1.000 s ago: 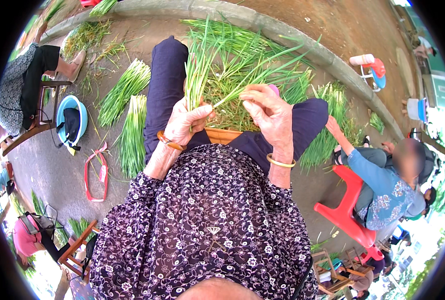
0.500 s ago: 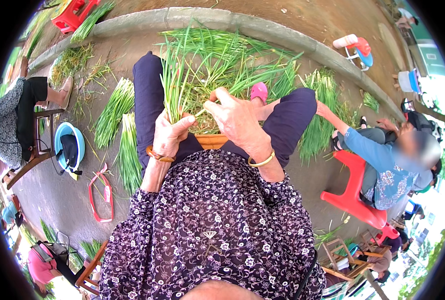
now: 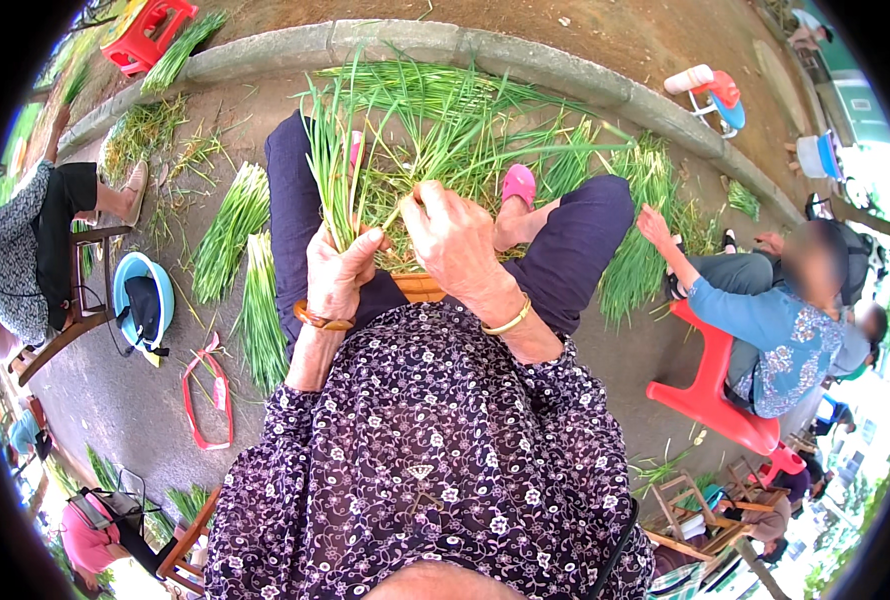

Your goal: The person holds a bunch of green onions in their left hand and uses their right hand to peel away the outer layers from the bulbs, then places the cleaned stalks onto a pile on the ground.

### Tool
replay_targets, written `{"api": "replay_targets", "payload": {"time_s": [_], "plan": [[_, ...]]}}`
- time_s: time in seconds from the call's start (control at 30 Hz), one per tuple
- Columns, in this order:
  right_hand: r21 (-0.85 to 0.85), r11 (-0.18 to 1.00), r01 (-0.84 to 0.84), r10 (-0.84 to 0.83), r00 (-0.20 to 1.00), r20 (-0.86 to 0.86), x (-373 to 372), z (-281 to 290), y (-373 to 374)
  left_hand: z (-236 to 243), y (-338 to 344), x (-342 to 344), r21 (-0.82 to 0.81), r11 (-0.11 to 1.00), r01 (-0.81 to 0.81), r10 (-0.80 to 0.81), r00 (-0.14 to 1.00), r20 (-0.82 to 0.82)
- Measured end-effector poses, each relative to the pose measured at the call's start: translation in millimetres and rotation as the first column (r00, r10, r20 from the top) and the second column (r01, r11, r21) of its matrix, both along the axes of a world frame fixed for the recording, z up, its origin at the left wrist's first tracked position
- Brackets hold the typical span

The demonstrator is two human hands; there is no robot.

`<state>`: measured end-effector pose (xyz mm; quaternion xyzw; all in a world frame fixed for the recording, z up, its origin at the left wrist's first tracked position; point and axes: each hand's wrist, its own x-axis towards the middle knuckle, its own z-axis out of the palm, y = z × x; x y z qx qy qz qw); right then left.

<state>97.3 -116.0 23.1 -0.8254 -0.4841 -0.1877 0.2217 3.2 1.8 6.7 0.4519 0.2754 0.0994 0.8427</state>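
In my left hand (image 3: 342, 270) is an upright bunch of chives (image 3: 335, 175), long thin green stalks with paler ends near my fingers. My right hand (image 3: 450, 235) is beside it, at the same height, thumb and fingertips pinched on a chive stalk; part of that stalk is hidden by the fingers. Below both hands, between my knees, lies a loose heap of chives (image 3: 435, 95) with yellowish trimmings (image 3: 390, 205). The wooden seat edge (image 3: 420, 288) shows under my wrists.
Sorted chive bundles lie at left (image 3: 233, 230) and right (image 3: 630, 265). A blue basin (image 3: 167, 300) and a red strap loop (image 3: 197, 435) are on the left ground. A person in a blue top (image 3: 755, 320) sits right on a red stool (image 3: 710, 370). A stone curb (image 3: 395, 40) runs across the far side.
My right hand has shifted slightly left and down, nearer the left hand, its fingers now closed together. The bunch tips lean more to the left. The person at right has raised a hand slightly.
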Motion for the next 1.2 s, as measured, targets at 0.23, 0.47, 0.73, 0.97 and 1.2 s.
{"api": "replay_targets", "payload": {"time_s": [0.23,0.47,0.73,0.97,1.2], "plan": [[0.029,0.983,0.183,-0.174,0.965,-0.196,-9,-4,14,7,-4,3,0.002,0.998,-0.06,0.06,0.997,0.044],[0.126,0.962,0.244,-0.179,0.905,-0.386,23,-20,-15,7,5,-3,-0.152,0.986,-0.072,0.089,0.99,0.11],[-0.267,0.961,0.074,-0.198,0.855,-0.48,6,-98,-28,2,19,-4,-0.425,0.905,-0.007,0.143,0.947,0.289],[0.193,0.977,0.096,0.127,0.464,-0.876,12,-64,-6,-3,19,-4,-0.473,0.879,0.067,0.113,0.933,0.342],[0.548,0.772,0.323,0.635,-0.332,-0.698,9,-15,7,-1,15,-5,-0.401,0.916,-0.011,0.11,0.968,0.224]]}}
